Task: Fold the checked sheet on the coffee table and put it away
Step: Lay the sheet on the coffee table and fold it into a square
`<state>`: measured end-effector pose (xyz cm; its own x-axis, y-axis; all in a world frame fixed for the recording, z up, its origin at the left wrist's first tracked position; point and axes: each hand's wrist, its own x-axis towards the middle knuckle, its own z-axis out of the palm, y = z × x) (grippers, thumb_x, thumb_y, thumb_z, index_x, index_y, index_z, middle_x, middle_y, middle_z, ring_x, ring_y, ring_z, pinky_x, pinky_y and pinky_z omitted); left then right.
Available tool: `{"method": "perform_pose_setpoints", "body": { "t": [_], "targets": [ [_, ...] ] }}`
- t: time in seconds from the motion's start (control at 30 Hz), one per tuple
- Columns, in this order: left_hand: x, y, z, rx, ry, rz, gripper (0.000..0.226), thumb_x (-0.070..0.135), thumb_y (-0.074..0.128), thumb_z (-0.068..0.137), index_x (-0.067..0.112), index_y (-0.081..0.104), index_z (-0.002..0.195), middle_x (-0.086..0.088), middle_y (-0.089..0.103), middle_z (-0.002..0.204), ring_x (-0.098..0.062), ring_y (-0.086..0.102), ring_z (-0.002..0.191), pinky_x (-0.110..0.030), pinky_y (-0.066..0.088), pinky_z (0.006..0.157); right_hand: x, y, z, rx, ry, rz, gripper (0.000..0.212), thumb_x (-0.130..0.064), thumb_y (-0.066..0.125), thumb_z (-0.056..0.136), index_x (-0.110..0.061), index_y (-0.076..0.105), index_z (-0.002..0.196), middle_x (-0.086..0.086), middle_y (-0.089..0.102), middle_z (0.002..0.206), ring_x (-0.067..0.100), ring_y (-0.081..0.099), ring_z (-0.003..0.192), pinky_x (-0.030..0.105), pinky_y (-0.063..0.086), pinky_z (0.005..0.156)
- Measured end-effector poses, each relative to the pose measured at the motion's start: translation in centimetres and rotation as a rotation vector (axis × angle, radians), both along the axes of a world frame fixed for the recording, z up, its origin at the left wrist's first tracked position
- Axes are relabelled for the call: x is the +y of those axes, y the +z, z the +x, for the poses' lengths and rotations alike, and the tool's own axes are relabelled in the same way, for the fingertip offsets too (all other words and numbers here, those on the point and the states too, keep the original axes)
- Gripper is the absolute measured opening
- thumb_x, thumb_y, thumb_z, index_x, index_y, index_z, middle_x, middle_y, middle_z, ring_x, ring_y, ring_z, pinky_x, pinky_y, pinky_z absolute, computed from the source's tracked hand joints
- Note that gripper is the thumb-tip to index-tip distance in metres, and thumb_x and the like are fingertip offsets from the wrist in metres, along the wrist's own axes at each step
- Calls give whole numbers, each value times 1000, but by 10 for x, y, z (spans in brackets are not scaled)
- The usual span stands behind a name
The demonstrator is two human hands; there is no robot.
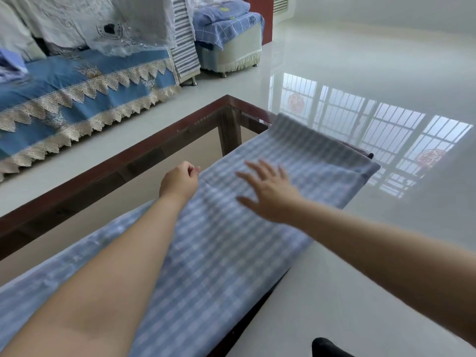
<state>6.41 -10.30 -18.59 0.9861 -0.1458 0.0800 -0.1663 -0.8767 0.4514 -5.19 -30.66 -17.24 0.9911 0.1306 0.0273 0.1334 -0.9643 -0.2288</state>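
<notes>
Sheet [231,228] spread in a long band along the coffee table [103,173], far end overhanging. Left hand [179,180] curled at its left edge, grip unclear; right hand [268,191] flat, fingers spread. Might slide floorward if tugged unevenly.

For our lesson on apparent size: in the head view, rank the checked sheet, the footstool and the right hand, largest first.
1. checked sheet, by far.
2. footstool and right hand: they look alike. The hand is nearer the camera, so I leave them unranked.
</notes>
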Motion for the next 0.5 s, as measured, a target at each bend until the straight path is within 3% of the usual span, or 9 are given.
{"method": "perform_pose_setpoints", "body": {
  "t": [0.1, 0.17, 0.27, 0.37, 0.43, 0.5],
  "targets": [
    [22, 7, -21, -17, -48, 150, 37, 39, 45, 98, 8, 55, 116, -18, 55, 122, -36, 48, 115, -40, 38, 94, 64, -19, -27, 237, 165, -79, 72, -73, 19, 88, -40, 0, 150, -7, -9, 160, 22, -15, 147, 62, -10, 113],
    [49, 10, -41, 0, -37, 242, 45, 47, 44, 96, 11, 49, 122, -16, 52, 127, -35, 47, 118, -42, 39, 96, 75, -30, -29, 286, 134, -121, 76, -78, 12, 84, -42, -4, 149, -7, -11, 160, 22, -17, 146, 63, -12, 112],
    [101, 17, -56, 159, 46, 340, 62, 65, 42, 89, 15, 44, 127, -13, 53, 130, -33, 48, 121, -43, 40, 96, 81, -29, -30, 292, 75, -134, 77, -79, 7, 82, -42, -7, 149, -7, -13, 160, 22, -18, 146, 61, -11, 113],
    [154, 23, -57, 331, 102, 446, 77, 72, 40, 85, 14, 46, 135, -16, 47, 139, -37, 43, 128, -45, 39, 103, 97, -19, -36, 349, -1, -136, 68, -66, 17, 93, -37, -5, 151, -4, -13, 160, 26, -15, 147, 59, -7, 115],
    [176, 26, -60, 372, 78, 418, 65, 64, 46, 88, 11, 54, 126, -18, 49, 134, -37, 47, 122, -41, 42, 100, 118, -11, -45, 367, -29, -112, 60, -49, 25, 100, -35, -2, 151, -2, -11, 161, 29, -12, 147, 58, -3, 116],
    [187, 26, -65, 321, 48, 288, 42, 53, 52, 91, 13, 60, 102, -13, 61, 112, -31, 57, 103, -35, 44, 83, 145, -5, -57, 351, 11, -48, 59, -44, 29, 101, -35, 1, 151, -2, -10, 161, 27, -10, 147, 56, -1, 117]
  ]
}}
